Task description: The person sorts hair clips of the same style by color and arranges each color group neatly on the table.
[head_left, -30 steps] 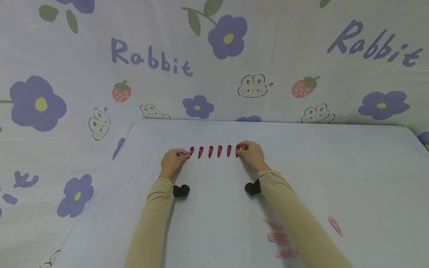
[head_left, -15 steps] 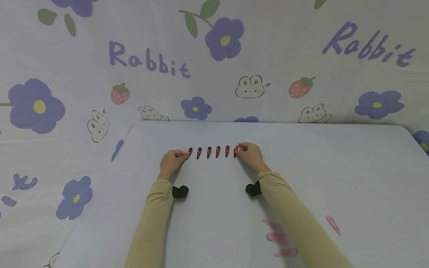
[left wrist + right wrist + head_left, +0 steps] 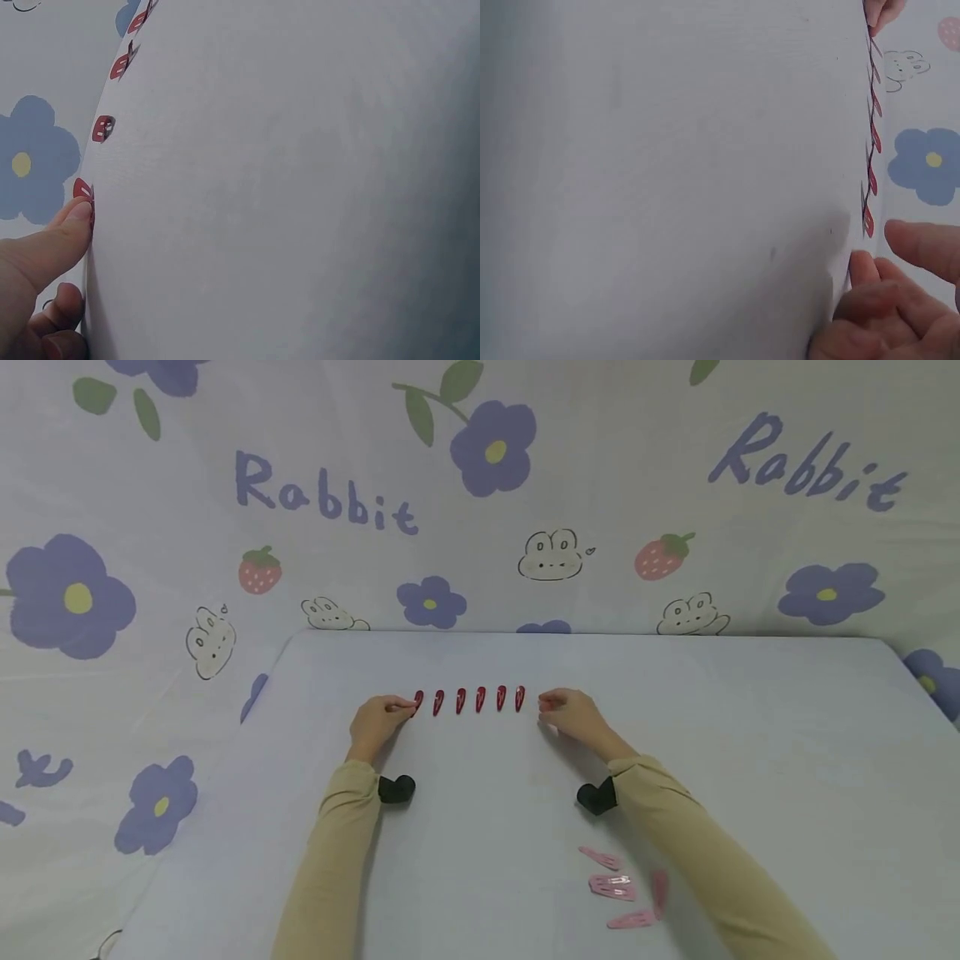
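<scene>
Several red snap hair clips point(image 3: 480, 699) stand in a row across the far part of the white table. At the row's left end, my left hand point(image 3: 380, 725) pinches the leftmost red hair clip point(image 3: 82, 186) between thumb and fingers. My right hand point(image 3: 576, 714) is just right of the rightmost red hair clip point(image 3: 520, 698), apart from it. In the right wrist view its thumb and forefinger are spread with nothing between them, beside the near red clip point(image 3: 868, 223).
Several pink snap hair clips point(image 3: 612, 887) lie on the white table point(image 3: 480, 827) near its front, beside my right sleeve point(image 3: 697, 843). A cloth backdrop point(image 3: 337, 568) printed with flowers and rabbits hangs behind the table's far edge.
My right hand has let go of the rightmost red hair clip and moved a little right. My left hand stays on the leftmost clip. The head view has shifted slightly.
</scene>
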{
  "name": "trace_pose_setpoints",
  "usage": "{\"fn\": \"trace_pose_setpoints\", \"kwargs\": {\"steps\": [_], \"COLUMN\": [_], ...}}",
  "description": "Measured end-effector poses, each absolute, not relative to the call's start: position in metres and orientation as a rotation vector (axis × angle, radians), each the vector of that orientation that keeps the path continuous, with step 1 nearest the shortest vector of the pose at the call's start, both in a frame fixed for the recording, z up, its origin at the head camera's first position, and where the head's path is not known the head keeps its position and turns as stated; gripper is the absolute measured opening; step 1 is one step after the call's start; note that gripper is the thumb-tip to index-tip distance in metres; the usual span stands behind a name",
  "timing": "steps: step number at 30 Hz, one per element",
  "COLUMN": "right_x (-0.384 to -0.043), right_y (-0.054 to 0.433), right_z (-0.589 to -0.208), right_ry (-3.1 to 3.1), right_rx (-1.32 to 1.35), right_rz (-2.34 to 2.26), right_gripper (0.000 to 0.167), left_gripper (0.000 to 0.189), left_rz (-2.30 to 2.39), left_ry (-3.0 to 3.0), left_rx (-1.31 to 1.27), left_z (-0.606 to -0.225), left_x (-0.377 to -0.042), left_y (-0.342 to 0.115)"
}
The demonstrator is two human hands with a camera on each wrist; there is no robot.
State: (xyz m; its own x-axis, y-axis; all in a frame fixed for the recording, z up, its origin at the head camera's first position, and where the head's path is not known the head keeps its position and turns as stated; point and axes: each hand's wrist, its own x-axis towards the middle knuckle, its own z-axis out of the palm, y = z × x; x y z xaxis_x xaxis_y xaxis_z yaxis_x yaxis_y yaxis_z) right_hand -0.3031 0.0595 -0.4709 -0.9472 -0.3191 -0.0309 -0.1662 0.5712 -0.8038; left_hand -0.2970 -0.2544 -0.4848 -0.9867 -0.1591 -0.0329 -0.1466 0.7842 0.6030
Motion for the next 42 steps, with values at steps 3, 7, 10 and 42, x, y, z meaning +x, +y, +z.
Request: {"fn": "trace_pose_setpoints", "kwargs": {"steps": [3, 7, 10, 42], "right_x": [-0.296, -0.287, -0.277, -0.146], "right_y": [0.068, 0.083, 0.097, 0.262], "right_z": [-0.465, -0.464, -0.462, -0.437], "right_ry": [2.570, 2.525, 2.567, 2.880], "right_rx": [-0.428, -0.417, -0.398, -0.215], "right_rz": [-1.301, -1.288, -1.307, -1.095], "right_gripper": [0.037, 0.038, 0.035, 0.032], "left_gripper": [0.021, 0.021, 0.021, 0.022], "left_rz": [-0.998, -1.000, -0.996, -1.010], "left_ry": [-2.947, -2.948, -2.944, -2.918], "left_rx": [0.247, 0.247, 0.243, 0.235], "left_z": [-0.484, -0.485, -0.485, -0.484], "left_x": [-0.298, -0.297, -0.297, -0.295], "left_y": [-0.254, -0.254, -0.254, -0.251]}}
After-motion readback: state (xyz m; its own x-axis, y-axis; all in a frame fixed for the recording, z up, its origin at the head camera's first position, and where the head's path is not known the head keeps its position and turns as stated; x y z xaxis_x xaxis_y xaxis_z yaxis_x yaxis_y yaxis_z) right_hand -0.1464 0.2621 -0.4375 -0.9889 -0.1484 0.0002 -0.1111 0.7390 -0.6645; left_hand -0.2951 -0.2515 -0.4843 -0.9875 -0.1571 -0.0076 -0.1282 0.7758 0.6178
